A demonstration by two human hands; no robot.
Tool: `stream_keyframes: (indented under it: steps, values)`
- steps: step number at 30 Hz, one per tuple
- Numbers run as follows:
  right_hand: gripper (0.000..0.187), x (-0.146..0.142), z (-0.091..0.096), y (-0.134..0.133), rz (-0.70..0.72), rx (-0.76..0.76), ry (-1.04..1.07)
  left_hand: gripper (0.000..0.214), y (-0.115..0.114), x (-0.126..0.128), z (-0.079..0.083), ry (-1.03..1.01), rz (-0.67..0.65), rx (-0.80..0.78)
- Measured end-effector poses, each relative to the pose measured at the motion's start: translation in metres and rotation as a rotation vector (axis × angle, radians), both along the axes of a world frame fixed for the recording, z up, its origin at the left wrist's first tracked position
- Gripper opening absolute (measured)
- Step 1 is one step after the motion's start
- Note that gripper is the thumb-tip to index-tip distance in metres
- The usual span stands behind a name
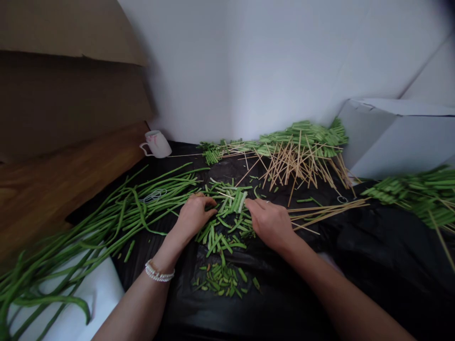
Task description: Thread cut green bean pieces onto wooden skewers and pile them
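Keep the row of pale-green cut bean pieces (239, 202) level between bare left hand (196, 212), loosely curled, and bare right hand (272, 222), bent narrow at the row's right edge, with exact holds hidden; press gently, probably safest against splitting.

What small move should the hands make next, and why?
Probably the left hand should pick up one cut bean piece from the loose pieces beside it and bring it to the short row of pieces at the right hand. Loose pieces lie close by, and similar green rows with wooden sticks are stacked at the back.
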State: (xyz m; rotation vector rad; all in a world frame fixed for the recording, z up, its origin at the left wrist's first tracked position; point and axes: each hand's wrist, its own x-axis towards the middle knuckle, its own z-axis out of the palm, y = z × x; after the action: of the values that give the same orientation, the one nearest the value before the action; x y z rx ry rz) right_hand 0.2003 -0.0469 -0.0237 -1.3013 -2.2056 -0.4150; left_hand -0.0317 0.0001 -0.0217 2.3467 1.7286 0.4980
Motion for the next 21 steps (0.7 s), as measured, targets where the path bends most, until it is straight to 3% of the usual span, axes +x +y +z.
stream_keyframes:
  steps: [3, 7, 14, 17, 21]
  values:
    - [0.027, 0.0, 0.0, 0.0, 0.002, -0.002, 0.005, 0.011, 0.0, 0.002, 0.001, -0.134, -0.035, 0.022]
    - [0.028, 0.0, 0.002, -0.001, 0.0, -0.022, 0.008, 0.012, -0.001, 0.007, 0.006, -0.511, 0.031, 0.007]
    - [0.03, 0.0, 0.003, -0.001, 0.017, -0.051, 0.01, 0.031, -0.001, 0.014, 0.011, -1.404, 0.196, -0.44]
    - [0.029, -0.001, 0.003, -0.002, 0.015, -0.057, 0.007, 0.028, -0.002, 0.015, 0.012, -1.534, 0.193, -0.565]
    - [0.028, -0.001, 0.003, -0.002, 0.005, -0.061, 0.001, 0.02, -0.002, 0.017, 0.015, -1.588, 0.205, -0.61]
